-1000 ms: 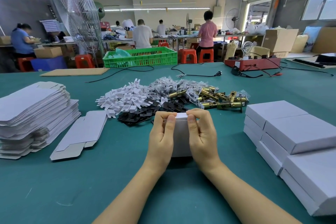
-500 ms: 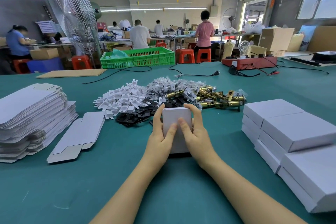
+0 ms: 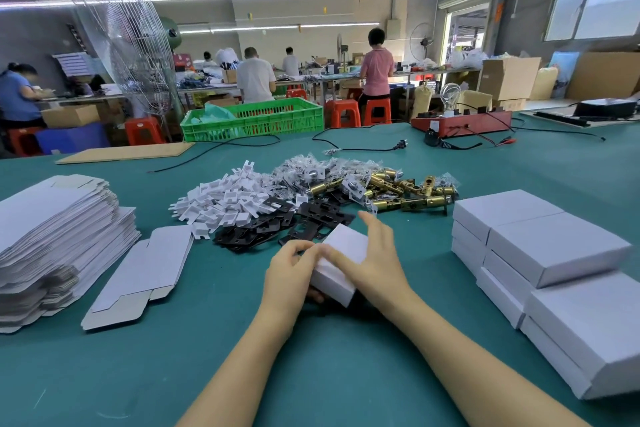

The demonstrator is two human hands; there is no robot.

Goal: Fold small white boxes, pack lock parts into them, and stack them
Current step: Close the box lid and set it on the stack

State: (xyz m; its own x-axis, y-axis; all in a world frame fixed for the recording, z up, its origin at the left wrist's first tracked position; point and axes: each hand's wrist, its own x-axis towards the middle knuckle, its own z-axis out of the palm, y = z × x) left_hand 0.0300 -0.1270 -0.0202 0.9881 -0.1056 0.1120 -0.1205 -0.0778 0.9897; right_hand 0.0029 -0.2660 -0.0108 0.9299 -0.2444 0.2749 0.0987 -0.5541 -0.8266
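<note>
Left hand (image 3: pixel 289 270): closed on the near left end of the box (image 3: pixel 341 258), fingers curled over its edge, thumb side up. Right hand (image 3: pixel 372 262): laid flat across the right side of the box, index finger raised and pointing far, the other fingers pressing on the lid face; the box is held between the two hands.

Change noted: half a second ago the box was held square-on and upright between both thumbs; it is now turned diagonally and tipped, one corner pointing far, the near end lifted just off the counter (image 3: pixel 173 357). The end flap appears shut, so the box is judged closed and ready for stacking.

Stack (image 3: pixel 540 243): finished boxes, right of the hands, well apart from the held box. A carry to the right is likely the next step.

Blanks (image 3: pixel 55 218): flat pile at left; one loose blank (image 3: pixel 145 270) lying just beside it.

Parts: white pieces (image 3: pixel 225 199), black plates (image 3: pixel 277 224) and brass latches (image 3: pixel 398 191), heaped just beyond the hands.

Forearms: both extended from the near edge, converging on the box.
</note>
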